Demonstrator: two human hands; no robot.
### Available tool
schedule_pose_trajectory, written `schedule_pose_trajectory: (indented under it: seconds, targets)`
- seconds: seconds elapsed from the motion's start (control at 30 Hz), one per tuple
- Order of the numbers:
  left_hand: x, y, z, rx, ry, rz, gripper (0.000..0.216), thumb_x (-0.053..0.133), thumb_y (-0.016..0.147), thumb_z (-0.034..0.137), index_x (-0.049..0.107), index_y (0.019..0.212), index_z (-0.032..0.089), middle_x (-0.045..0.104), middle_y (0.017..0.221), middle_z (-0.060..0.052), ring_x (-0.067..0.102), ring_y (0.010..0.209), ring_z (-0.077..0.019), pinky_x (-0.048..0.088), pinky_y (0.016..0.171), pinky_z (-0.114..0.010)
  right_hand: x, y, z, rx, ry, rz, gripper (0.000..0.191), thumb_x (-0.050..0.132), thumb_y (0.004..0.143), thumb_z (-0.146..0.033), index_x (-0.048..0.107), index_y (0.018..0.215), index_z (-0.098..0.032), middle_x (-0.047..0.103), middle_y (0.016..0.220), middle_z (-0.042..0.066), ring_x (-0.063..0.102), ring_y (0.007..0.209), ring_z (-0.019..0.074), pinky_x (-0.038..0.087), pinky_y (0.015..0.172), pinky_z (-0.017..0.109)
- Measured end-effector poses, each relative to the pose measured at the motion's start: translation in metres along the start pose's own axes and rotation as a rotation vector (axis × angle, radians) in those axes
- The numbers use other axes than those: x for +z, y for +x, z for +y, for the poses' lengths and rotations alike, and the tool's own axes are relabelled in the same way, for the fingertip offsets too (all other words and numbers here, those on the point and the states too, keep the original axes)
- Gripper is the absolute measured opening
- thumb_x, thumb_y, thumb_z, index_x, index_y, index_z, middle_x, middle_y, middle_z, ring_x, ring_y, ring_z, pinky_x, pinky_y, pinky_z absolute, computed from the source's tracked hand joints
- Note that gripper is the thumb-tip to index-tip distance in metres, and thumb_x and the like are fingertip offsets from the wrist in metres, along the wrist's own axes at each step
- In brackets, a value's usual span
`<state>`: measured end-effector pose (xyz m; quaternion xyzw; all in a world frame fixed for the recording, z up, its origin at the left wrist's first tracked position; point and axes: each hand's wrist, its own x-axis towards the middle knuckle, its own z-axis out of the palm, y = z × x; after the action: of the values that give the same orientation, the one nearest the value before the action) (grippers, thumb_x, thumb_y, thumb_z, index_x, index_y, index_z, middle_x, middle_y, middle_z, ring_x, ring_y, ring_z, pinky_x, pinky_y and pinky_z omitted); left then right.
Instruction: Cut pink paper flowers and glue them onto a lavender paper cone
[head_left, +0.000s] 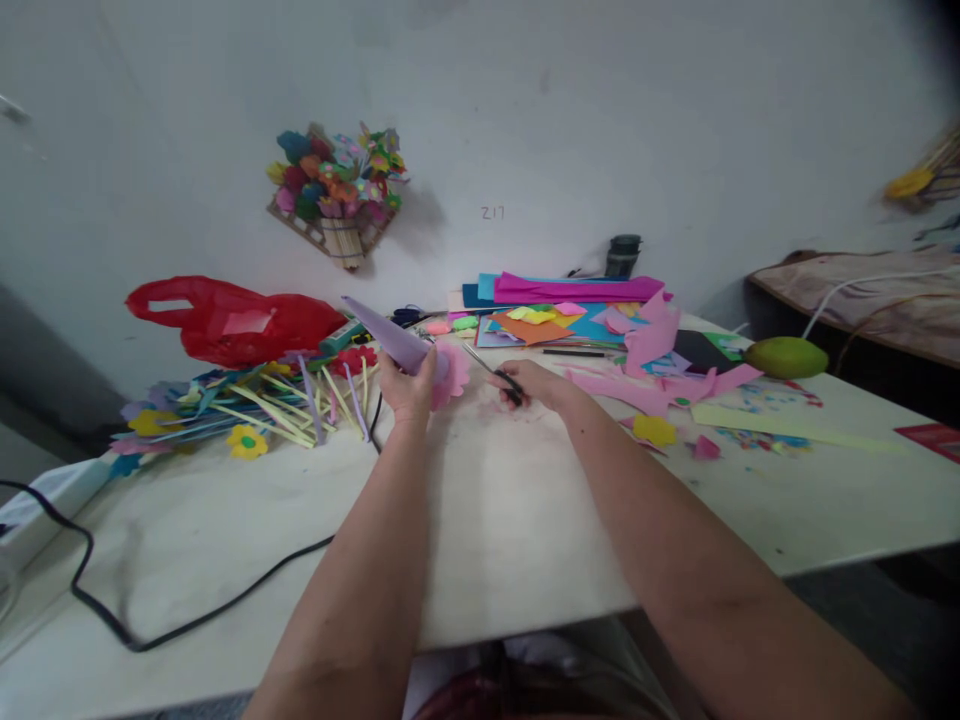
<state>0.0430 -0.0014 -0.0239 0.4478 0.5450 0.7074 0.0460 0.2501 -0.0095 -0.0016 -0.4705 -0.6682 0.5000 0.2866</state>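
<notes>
Forearms stretch over the table (525,520), hands near each other, not touching.
Left hand (407,388) is clamped on a purple paper cone (390,335) with a pink flower (452,375) at its wide end. Right hand (536,385) grips scissors (491,372), blades pointing at the flower. Stemmed paper flowers (247,405) lie left of the left hand, and coloured sheets (570,300) lie beyond the right.

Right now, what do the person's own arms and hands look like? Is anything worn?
The left forearm and right forearm are bare, with no sleeves in view. The left hand and right hand wear no gloves; no watch or bracelet shows at the wrists. Rings are too small to tell.
</notes>
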Motion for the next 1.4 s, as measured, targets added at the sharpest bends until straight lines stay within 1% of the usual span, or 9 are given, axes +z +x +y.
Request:
schedule_pose_trajectory:
  seconds: [0.13,0.27,0.4,0.53,0.73,1.0,1.17,1.27,1.4]
  targets:
    - [-0.001,0.000,0.002,-0.009,0.005,0.020,0.050,0.074,0.058,0.052,0.047,0.088,0.023,0.061,0.082,-0.001,0.062,0.074,-0.0186,0.048,0.066,-0.030,0.002,0.001,-0.002,-0.024,-0.056,-0.027,0.026,0.059,0.091,-0.034,0.051,0.073,-0.016,0.059,0.052,-0.003,0.053,0.039,0.0063,0.026,0.034,0.018]
    - [-0.002,-0.001,0.006,-0.010,0.020,0.039,0.049,0.075,0.057,0.052,0.046,0.084,0.023,0.059,0.077,0.000,0.060,0.070,-0.0181,0.047,0.066,-0.031,0.003,0.002,-0.002,-0.011,-0.089,-0.011,0.027,0.062,0.089,-0.036,0.052,0.073,-0.016,0.058,0.050,-0.003,0.051,0.037,0.0062,0.026,0.035,0.018]
    - [-0.002,-0.002,0.007,-0.010,0.023,0.045,0.049,0.074,0.056,0.053,0.046,0.084,0.023,0.058,0.077,0.001,0.059,0.072,-0.0183,0.048,0.068,-0.031,0.005,0.000,-0.004,0.008,-0.108,0.009,0.027,0.063,0.088,-0.036,0.053,0.072,-0.016,0.057,0.048,-0.004,0.050,0.036,0.0059,0.026,0.035,0.018]
    - [-0.001,-0.003,0.008,-0.020,0.048,0.038,0.050,0.073,0.057,0.055,0.047,0.084,0.023,0.058,0.078,0.001,0.061,0.075,-0.0192,0.048,0.068,-0.031,0.007,-0.001,-0.006,-0.008,-0.096,0.009,0.029,0.063,0.088,-0.036,0.053,0.071,-0.015,0.058,0.050,-0.003,0.050,0.037,0.0057,0.026,0.035,0.018]
    - [-0.002,-0.004,0.012,-0.024,0.058,0.035,0.049,0.074,0.057,0.053,0.048,0.085,0.023,0.059,0.077,0.000,0.063,0.079,-0.0215,0.049,0.070,-0.032,0.009,0.000,-0.005,-0.028,-0.062,0.008,0.028,0.061,0.089,-0.034,0.054,0.070,-0.015,0.060,0.052,-0.001,0.050,0.037,0.0063,0.025,0.035,0.018]
    - [-0.002,-0.005,0.013,-0.018,0.077,0.039,0.048,0.076,0.057,0.050,0.049,0.086,0.023,0.060,0.078,0.000,0.062,0.080,-0.0206,0.048,0.071,-0.031,0.011,-0.001,-0.007,-0.016,-0.047,0.020,0.027,0.057,0.092,-0.030,0.053,0.070,-0.015,0.058,0.050,-0.002,0.050,0.036,0.0059,0.025,0.034,0.018]
    - [-0.003,-0.006,0.016,-0.035,0.118,0.032,0.046,0.075,0.057,0.050,0.049,0.085,0.023,0.059,0.078,0.000,0.062,0.081,-0.0215,0.048,0.071,-0.032,0.014,0.000,-0.006,-0.006,-0.011,0.024,0.028,0.060,0.091,-0.030,0.053,0.069,-0.015,0.056,0.047,-0.003,0.048,0.034,0.0059,0.023,0.032,0.018]
    - [-0.003,-0.006,0.016,-0.037,0.139,0.026,0.047,0.074,0.057,0.051,0.048,0.086,0.024,0.059,0.080,0.000,0.062,0.083,-0.0219,0.047,0.071,-0.032,0.015,0.002,-0.005,-0.005,0.004,0.030,0.028,0.060,0.090,-0.031,0.052,0.068,-0.015,0.056,0.047,-0.004,0.048,0.034,0.0060,0.023,0.032,0.018]
    - [-0.003,-0.006,0.015,-0.033,0.161,0.033,0.048,0.073,0.058,0.054,0.048,0.087,0.024,0.059,0.079,0.000,0.061,0.080,-0.0218,0.046,0.071,-0.033,0.015,0.002,-0.006,-0.001,0.007,0.034,0.028,0.060,0.091,-0.030,0.051,0.068,-0.015,0.055,0.047,-0.005,0.048,0.033,0.0053,0.023,0.032,0.018]
